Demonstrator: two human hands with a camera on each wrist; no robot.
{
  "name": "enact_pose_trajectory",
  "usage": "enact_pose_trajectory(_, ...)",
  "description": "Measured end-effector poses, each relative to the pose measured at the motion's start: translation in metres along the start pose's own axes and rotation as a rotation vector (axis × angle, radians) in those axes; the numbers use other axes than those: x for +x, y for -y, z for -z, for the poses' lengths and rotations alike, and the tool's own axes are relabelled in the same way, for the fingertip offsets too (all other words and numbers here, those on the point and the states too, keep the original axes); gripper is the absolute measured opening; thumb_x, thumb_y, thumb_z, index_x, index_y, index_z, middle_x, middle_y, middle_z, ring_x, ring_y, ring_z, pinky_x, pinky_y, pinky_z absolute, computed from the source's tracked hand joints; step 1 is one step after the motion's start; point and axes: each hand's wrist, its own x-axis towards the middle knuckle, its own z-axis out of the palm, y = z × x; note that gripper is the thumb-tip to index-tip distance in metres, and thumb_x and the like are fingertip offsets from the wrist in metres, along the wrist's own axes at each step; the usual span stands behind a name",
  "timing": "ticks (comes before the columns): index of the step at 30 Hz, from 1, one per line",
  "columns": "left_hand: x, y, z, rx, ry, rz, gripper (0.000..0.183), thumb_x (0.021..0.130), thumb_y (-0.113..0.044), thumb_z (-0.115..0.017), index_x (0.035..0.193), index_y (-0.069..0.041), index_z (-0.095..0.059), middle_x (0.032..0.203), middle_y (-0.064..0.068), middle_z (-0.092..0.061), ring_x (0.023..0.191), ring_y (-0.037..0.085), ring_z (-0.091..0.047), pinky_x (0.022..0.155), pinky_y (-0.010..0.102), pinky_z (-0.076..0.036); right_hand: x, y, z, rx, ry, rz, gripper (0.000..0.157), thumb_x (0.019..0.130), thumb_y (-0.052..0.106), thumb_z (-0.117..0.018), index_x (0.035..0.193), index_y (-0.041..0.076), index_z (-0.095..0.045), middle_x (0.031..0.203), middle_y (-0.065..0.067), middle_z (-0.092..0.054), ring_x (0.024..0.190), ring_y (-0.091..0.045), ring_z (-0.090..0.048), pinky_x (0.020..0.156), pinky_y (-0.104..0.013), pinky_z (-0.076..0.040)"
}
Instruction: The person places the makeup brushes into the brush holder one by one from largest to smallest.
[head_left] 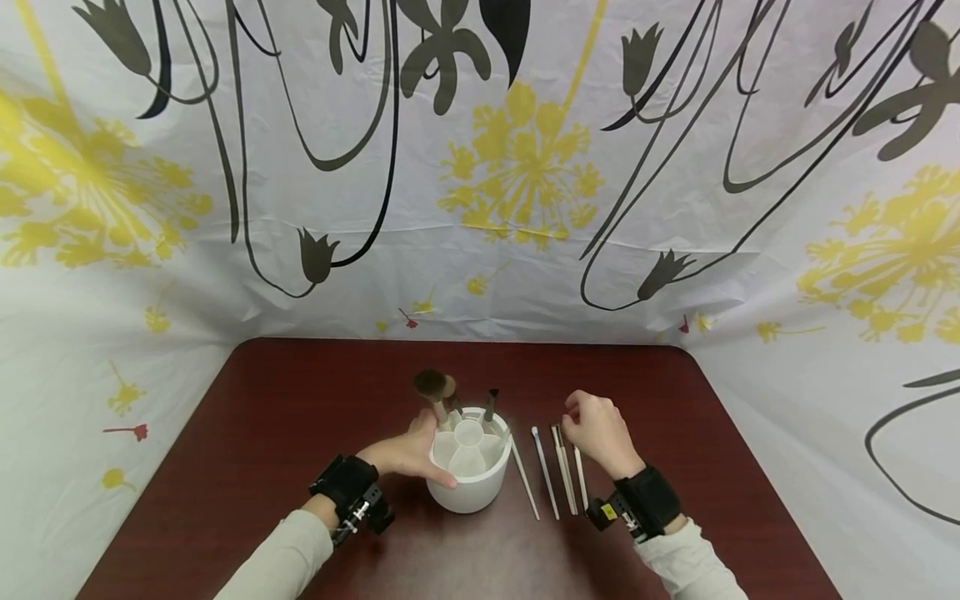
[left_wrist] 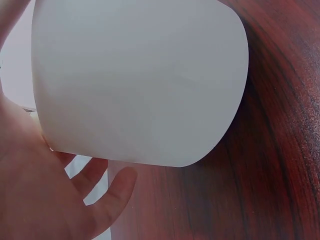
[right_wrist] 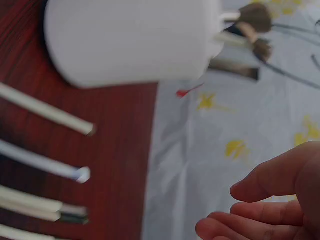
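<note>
A white round makeup brush holder [head_left: 471, 493] with divided compartments stands upright on the table. My left hand [head_left: 408, 452] grips it from the left, thumb across its front and the other fingers toward its far side. A big fluffy makeup brush [head_left: 432, 385] and a few smaller brushes stand in its back compartments, bristles up. My right hand [head_left: 600, 432] hovers by the upper ends of several slim brushes [head_left: 545, 471] lying side by side to the right of the holder. Its fingers are loosely bent, and the right wrist view shows nothing between thumb and fingers [right_wrist: 265, 187].
The dark red wooden table [head_left: 315, 392] has rounded far corners. A white cloth [head_left: 360, 275] with grey and yellow flowers hangs behind it and at both sides. One slim brush [head_left: 523, 475] lies close against the holder's right side.
</note>
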Motion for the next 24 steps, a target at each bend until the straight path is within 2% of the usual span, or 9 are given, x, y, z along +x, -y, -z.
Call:
enact_pose_trajectory(4,0.001,0.001,0.000,0.000,0.004,-0.013,0.116,0.058,-0.036,-0.082,0.137,0.006,-0.008,0.129,0.022,-0.022,0.125,0.035,-0.021,0.101,0.050,-0.022,-0.001,-0.016,-0.008,-0.043,0.061,-0.102,0.017,0.080,0.007,-0.062,0.095,-0.001,-0.062,0.072,-0.008,-0.060,0.052,-0.013,-0.049,0.045,-0.027,-0.036)
enact_pose_trajectory(11,0.002,0.005,0.002,-0.001,0.016,-0.014,0.122,0.057,-0.037,-0.083,0.139,0.005,-0.003,0.137,0.024,-0.011,0.130,0.037,-0.012,0.103,0.051,-0.020,-0.007,-0.040,-0.027,-0.085,0.169,-0.236,0.017,0.078,0.011,-0.065,0.090,0.000,-0.061,0.061,-0.002,-0.051,0.051,-0.015,-0.045,0.046,-0.028,-0.033)
enact_pose_trajectory(18,0.003,0.007,0.000,-0.008,0.030,0.021,0.121,0.057,-0.039,-0.083,0.138,0.006,-0.005,0.138,0.023,-0.013,0.129,0.036,-0.016,0.102,0.050,-0.022,-0.013,-0.056,-0.044,-0.095,0.230,-0.285,0.013,0.078,0.011,-0.066,0.084,0.002,-0.059,0.065,-0.004,-0.052,0.053,-0.016,-0.046,0.048,-0.030,-0.034)
enact_pose_trajectory(24,0.002,0.008,-0.002,-0.001,0.012,0.055,0.116,0.056,-0.039,-0.083,0.136,0.006,-0.011,0.132,0.020,-0.021,0.125,0.034,-0.022,0.100,0.048,-0.026,-0.018,-0.068,-0.057,-0.098,0.250,-0.307,0.015,0.077,0.013,-0.069,0.082,0.002,-0.059,0.069,-0.006,-0.055,0.056,-0.016,-0.048,0.049,-0.030,-0.036)
